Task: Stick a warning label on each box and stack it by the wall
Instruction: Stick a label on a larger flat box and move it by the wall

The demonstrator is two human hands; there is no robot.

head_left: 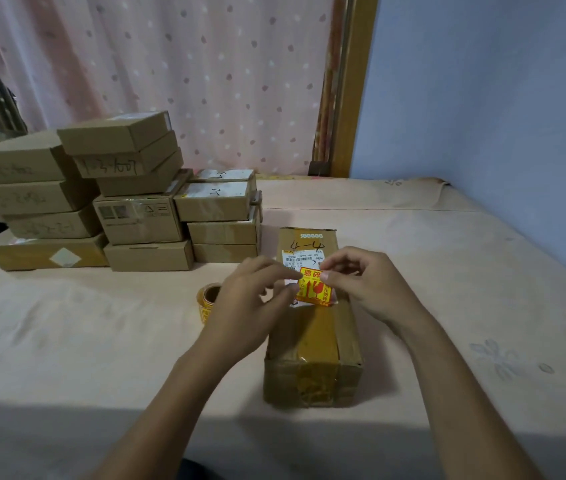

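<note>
Above taped box (pixel 313 344), left hand (pixel 250 301), right hand (pixel 364 289), both pinching warning label (pixel 314 292)

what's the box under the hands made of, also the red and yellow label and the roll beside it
Box: matte brown cardboard, going by its folded edges; glossy tape, likely plastic, wrinkles over its near end. Warning label: thin printed sheet, paper or film, hard to tell. Roll: similar yellow labels wound round a brown core, probably cardboard.
</note>
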